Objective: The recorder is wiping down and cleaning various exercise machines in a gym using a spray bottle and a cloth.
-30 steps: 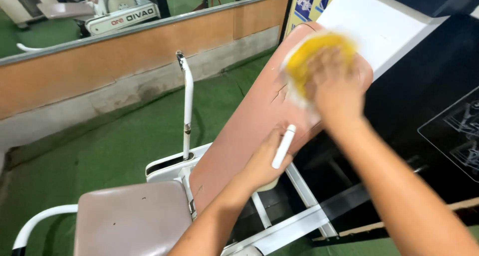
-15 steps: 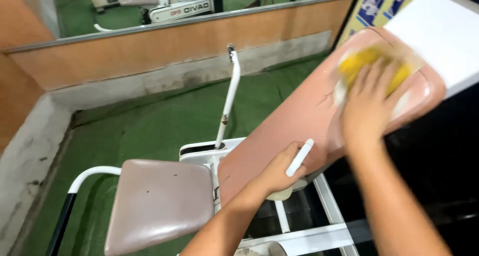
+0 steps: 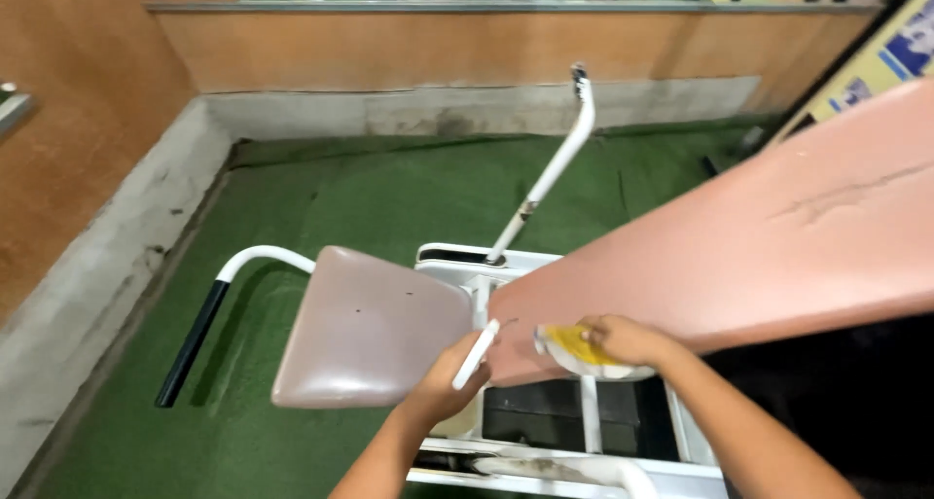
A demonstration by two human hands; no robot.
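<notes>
The backrest pad (image 3: 778, 256) looks like reddish-brown vinyl, smooth with a dull sheen, and its skin is cracked and wrinkled near the upper right. The seat pad (image 3: 375, 324) is a paler, greyish-pink vinyl, matt and dotted with small dark marks. The frame (image 3: 545, 178) is white painted metal tube, chipped and rusty in spots, with one black end. The cloth (image 3: 584, 348) under the right hand (image 3: 628, 338) is soft yellow and white fabric. The left hand (image 3: 443, 387) grips a smooth white plastic piece (image 3: 477, 353). The floor (image 3: 321, 207) is rough green carpet beside rough bare concrete and matt wood panelling.
</notes>
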